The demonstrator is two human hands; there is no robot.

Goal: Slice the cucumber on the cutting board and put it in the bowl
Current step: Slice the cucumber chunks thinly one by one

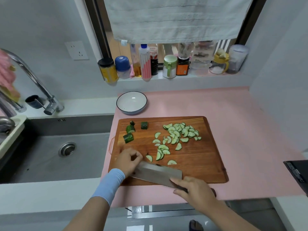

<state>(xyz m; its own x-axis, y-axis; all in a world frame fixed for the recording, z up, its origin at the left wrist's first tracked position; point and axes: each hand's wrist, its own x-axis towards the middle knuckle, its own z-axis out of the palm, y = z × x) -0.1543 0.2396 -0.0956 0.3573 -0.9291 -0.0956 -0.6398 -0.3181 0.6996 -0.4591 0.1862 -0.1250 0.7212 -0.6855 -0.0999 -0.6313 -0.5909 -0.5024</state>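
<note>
A wooden cutting board (196, 165) lies on the pink counter. Several half-moon cucumber slices (180, 133) are scattered over its middle and far right. Three dark green cucumber chunks (129, 133) sit at its far left corner. The white bowl (122, 107) with a dark rim stands beyond the board's left corner, with nothing in it. My right hand (195, 189) grips the handle of a cleaver (158, 174), whose blade lies low across the board's near edge. My left hand (129, 160), fingers curled, sits at the blade's left end, with nothing seen in it.
A steel sink (55, 147) with a tap (33, 80) lies to the left of the board. Jars and bottles (166, 64) line the window sill behind. A dark appliance corner (298, 172) juts in at the right edge. Pink counter (241, 122) extends right of the board.
</note>
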